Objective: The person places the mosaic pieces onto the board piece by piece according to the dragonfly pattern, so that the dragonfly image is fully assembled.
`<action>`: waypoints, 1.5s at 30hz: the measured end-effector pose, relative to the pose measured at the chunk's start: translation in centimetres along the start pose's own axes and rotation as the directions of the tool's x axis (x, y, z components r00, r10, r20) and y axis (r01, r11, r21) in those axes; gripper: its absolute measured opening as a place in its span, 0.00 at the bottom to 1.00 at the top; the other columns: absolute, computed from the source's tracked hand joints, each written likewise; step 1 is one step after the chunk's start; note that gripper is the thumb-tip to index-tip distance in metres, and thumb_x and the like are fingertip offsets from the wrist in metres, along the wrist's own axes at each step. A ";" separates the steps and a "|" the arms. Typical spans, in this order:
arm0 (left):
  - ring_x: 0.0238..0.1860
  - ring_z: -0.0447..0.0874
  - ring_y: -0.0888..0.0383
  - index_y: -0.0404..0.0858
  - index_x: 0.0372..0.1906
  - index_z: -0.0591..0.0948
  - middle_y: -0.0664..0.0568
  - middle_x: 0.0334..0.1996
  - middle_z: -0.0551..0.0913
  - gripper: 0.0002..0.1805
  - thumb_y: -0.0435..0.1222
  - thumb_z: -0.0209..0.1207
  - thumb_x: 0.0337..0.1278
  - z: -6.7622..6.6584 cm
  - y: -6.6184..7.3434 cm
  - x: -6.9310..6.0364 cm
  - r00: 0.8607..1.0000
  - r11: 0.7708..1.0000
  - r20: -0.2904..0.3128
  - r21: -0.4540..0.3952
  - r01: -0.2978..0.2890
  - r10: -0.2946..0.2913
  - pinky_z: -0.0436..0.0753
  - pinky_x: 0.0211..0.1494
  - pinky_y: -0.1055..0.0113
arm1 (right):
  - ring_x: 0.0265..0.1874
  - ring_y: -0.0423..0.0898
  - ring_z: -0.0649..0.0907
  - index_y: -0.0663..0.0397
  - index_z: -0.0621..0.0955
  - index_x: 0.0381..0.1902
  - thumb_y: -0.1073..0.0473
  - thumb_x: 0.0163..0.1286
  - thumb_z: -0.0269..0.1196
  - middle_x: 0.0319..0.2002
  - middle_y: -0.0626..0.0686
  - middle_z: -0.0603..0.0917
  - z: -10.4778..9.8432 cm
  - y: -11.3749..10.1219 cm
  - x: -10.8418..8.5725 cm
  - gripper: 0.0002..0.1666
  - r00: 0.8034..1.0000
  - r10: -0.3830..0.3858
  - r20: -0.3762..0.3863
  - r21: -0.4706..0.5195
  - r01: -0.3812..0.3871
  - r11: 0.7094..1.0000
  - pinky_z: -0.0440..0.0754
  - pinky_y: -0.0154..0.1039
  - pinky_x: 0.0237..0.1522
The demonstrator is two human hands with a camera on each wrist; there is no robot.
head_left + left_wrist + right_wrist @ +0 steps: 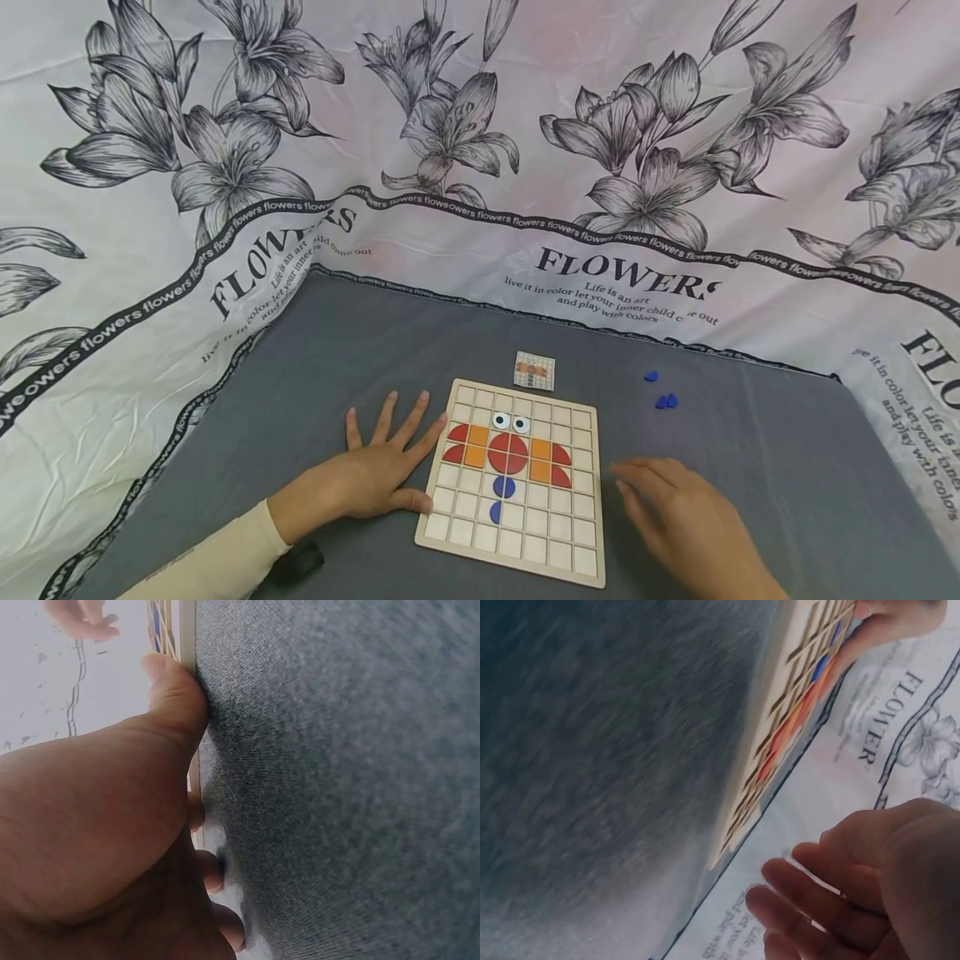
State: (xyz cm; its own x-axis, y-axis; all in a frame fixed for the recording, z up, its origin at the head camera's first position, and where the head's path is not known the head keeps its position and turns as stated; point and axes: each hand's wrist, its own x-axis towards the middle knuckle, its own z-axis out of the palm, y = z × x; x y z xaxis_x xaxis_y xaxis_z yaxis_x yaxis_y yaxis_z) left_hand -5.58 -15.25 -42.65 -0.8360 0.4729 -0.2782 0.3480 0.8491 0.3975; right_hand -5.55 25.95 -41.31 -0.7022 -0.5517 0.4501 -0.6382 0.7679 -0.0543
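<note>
A wooden grid board lies on the grey cloth, with red, orange and blue pieces forming a figure under two round eye pieces. My left hand rests spread beside the board, thumb and index finger at its left edge; in the left wrist view the thumb touches the board's side. To the right of the board is my right hand, fingers loosely bent. The right wrist view shows those fingers apart and holding nothing. Blue pieces form the figure's lower part.
Three loose blue pieces lie on the cloth to the board's upper right. A small pattern card sits just beyond the board's far edge. A dark object is partly hidden by the left sleeve. Flower-printed fabric rises behind.
</note>
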 end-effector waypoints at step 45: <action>0.81 0.19 0.27 0.50 0.88 0.43 0.41 0.86 0.28 0.59 0.68 0.57 0.62 0.3 -0.5 0.2 1.000 1.000 0.015 -0.027 0.001 0.000 0.29 0.65 0.13 | 0.21 0.50 0.80 0.66 0.90 0.47 0.60 0.69 0.71 0.34 0.58 0.82 3.3 11.3 4.1 0.14 0.934 0.321 0.155 -0.128 -0.304 0.944 0.76 0.50 0.16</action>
State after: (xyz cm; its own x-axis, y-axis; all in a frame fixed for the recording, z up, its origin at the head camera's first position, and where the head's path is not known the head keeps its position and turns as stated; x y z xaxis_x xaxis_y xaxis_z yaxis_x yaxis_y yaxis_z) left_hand -5.83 -15.53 -43.18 -0.8295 0.4763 -0.2916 0.3358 0.8426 0.4211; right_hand -16.72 31.26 -43.04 -0.9099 -0.3189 0.2652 -0.3489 0.9342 -0.0739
